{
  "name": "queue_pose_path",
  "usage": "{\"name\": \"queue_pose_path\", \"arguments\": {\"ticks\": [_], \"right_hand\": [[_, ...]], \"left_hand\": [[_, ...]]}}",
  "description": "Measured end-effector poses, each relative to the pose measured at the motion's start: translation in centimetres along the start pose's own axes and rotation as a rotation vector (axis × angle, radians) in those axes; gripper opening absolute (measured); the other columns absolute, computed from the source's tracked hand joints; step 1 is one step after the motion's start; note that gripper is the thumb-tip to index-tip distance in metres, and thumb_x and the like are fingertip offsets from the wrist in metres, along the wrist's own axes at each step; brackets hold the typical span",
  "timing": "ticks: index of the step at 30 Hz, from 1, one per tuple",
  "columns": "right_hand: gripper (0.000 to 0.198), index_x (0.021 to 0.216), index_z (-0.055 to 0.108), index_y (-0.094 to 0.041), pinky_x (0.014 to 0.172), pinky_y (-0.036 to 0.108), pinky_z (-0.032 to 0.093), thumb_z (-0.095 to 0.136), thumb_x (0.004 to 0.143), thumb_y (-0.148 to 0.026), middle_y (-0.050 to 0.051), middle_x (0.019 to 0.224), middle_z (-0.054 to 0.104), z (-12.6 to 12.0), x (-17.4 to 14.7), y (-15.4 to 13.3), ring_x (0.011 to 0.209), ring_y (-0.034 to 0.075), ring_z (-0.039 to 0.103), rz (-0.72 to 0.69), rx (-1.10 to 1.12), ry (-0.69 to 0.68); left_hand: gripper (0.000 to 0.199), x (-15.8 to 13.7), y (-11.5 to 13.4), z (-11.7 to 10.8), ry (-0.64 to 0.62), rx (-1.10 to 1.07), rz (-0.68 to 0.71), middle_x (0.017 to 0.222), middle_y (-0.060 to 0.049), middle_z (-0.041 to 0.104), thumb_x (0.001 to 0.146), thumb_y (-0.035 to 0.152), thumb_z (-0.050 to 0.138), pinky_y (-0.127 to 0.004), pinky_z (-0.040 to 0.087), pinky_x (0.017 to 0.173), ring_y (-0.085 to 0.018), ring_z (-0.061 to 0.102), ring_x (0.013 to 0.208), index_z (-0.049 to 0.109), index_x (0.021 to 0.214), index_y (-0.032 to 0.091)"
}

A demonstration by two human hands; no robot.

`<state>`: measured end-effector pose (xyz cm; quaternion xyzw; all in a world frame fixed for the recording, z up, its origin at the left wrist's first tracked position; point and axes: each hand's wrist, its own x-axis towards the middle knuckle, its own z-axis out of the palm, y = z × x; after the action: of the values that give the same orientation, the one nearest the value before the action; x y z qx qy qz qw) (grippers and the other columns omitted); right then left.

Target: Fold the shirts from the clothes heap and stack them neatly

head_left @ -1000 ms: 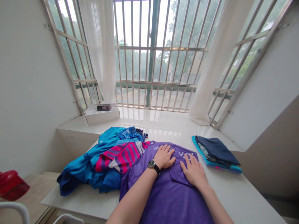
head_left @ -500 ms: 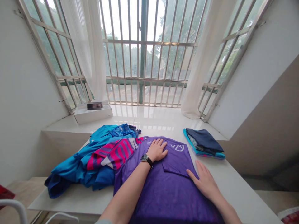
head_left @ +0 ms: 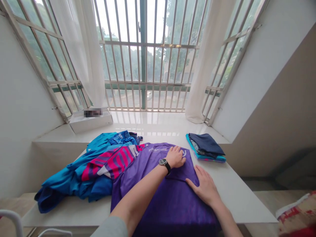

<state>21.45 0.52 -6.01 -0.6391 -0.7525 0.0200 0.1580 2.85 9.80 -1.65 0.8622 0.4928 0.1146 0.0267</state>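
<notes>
A purple T-shirt [head_left: 163,200] lies spread over the front of the white table, its right part folded inward. White lettering runs near its top. My left hand [head_left: 175,156], with a watch on the wrist, rests flat on the folded part and partly covers a white logo. At the fold's right edge, my right hand [head_left: 203,186] has its fingers stretched out and thumb apart, touching the purple cloth. The pink and white striped sleeve [head_left: 111,163] extends left onto a heap of blue clothes [head_left: 71,179].
A stack of folded clothes [head_left: 206,147], dark on top, sits at the right of the table [head_left: 237,197]. On the sill stands a white box [head_left: 91,122] with a blurred item on it. Barred windows and white curtains [head_left: 197,79] are behind. Patterned fabric [head_left: 297,214] shows at the lower right.
My left hand has slid right across the shirt, uncovering the lettering and covering part of the logo. My right hand stays by the fold's edge. The whole view has shifted slightly.
</notes>
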Motion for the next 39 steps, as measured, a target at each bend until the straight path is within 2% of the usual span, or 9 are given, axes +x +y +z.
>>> {"name": "queue_pose_path", "arguments": {"ticks": [4, 9, 13, 16, 20, 27, 30, 33, 39], "right_hand": [[0.075, 0.141, 0.050, -0.008, 0.118, 0.045, 0.030, 0.054, 0.085, -0.058, 0.019, 0.147, 0.050, -0.9, -0.1, -0.6, 0.139, 0.032, 0.043, 0.005, 0.034, 0.000], [0.068, 0.138, 0.053, -0.010, 0.116, 0.044, 0.033, 0.059, 0.086, -0.053, 0.018, 0.145, 0.052, -2.0, -1.3, -1.5, 0.136, 0.031, 0.046, 0.017, 0.070, 0.017], [0.037, 0.120, 0.064, -0.016, 0.102, 0.042, 0.046, 0.053, 0.094, -0.040, 0.015, 0.125, 0.066, -2.4, -4.1, -2.7, 0.116, 0.029, 0.060, 0.101, 0.031, 0.130], [0.022, 0.104, 0.065, -0.020, 0.084, 0.035, 0.051, 0.049, 0.097, -0.032, 0.011, 0.106, 0.069, -3.2, -6.3, -3.9, 0.094, 0.025, 0.066, 0.165, -0.017, 0.129], [0.016, 0.094, 0.062, -0.021, 0.066, 0.030, 0.047, 0.048, 0.097, -0.028, 0.007, 0.094, 0.069, -4.3, -7.4, -4.3, 0.077, 0.021, 0.068, 0.242, -0.047, 0.049], [0.018, 0.094, 0.055, -0.022, 0.061, 0.029, 0.044, 0.042, 0.095, -0.033, 0.005, 0.073, 0.070, -4.6, -7.2, -2.9, 0.069, 0.023, 0.069, 0.258, 0.164, 0.093], [0.015, 0.093, 0.056, -0.023, 0.064, 0.030, 0.047, 0.047, 0.089, -0.035, 0.004, 0.073, 0.070, -4.5, -8.3, -2.1, 0.069, 0.023, 0.069, 0.248, 0.247, 0.058], [0.014, 0.091, 0.059, -0.024, 0.066, 0.030, 0.050, 0.049, 0.086, -0.033, 0.004, 0.079, 0.072, -4.5, -11.0, -1.1, 0.072, 0.022, 0.070, 0.224, 0.274, 0.035], [0.022, 0.097, 0.065, -0.028, 0.066, 0.028, 0.054, 0.046, 0.087, -0.023, 0.007, 0.096, 0.071, -4.9, -18.5, -0.5, 0.078, 0.021, 0.071, 0.176, 0.181, 0.172]], "left_hand": [[0.063, 0.0, -0.1, 2.0, 0.048, -0.032, -0.019, 0.156, -0.014, 0.039, 0.098, 0.054, 0.033, -0.049, 0.024, 0.120, -0.029, 0.032, 0.145, 0.041, 0.147, 0.015], [0.060, 0.4, -1.1, 2.3, 0.039, -0.038, -0.023, 0.157, -0.013, 0.038, 0.099, 0.052, 0.034, -0.049, 0.021, 0.120, -0.029, 0.030, 0.147, 0.041, 0.148, 0.017], [0.059, 0.8, -1.3, 2.5, 0.049, -0.038, -0.024, 0.157, -0.013, 0.039, 0.099, 0.051, 0.034, -0.049, 0.021, 0.120, -0.029, 0.030, 0.146, 0.041, 0.147, 0.018], [0.058, 0.9, -1.3, 2.6, 0.054, -0.030, -0.020, 0.156, -0.013, 0.040, 0.099, 0.051, 0.034, -0.049, 0.021, 0.120, -0.029, 0.031, 0.146, 0.042, 0.146, 0.019], [0.058, 0.8, -1.3, 2.5, 0.050, -0.029, -0.021, 0.156, -0.013, 0.040, 0.099, 0.050, 0.034, -0.048, 0.021, 0.120, -0.029, 0.031, 0.146, 0.042, 0.146, 0.017], [0.058, 0.7, -1.2, 2.3, 0.056, -0.041, -0.029, 0.156, -0.013, 0.041, 0.099, 0.050, 0.035, -0.047, 0.022, 0.120, -0.029, 0.032, 0.145, 0.044, 0.145, 0.017], [0.059, 0.7, -1.2, 2.3, 0.057, -0.047, -0.040, 0.155, -0.013, 0.041, 0.098, 0.051, 0.036, -0.047, 0.022, 0.120, -0.028, 0.033, 0.145, 0.044, 0.145, 0.017], [0.058, 0.7, -1.1, 2.3, 0.051, -0.053, -0.043, 0.156, -0.012, 0.041, 0.098, 0.051, 0.036, -0.047, 0.022, 0.120, -0.028, 0.032, 0.145, 0.044, 0.146, 0.018], [0.058, 0.8, -1.2, 2.3, 0.054, -0.035, -0.035, 0.155, -0.011, 0.041, 0.098, 0.051, 0.036, -0.047, 0.022, 0.119, -0.029, 0.033, 0.145, 0.044, 0.145, 0.019]]}}
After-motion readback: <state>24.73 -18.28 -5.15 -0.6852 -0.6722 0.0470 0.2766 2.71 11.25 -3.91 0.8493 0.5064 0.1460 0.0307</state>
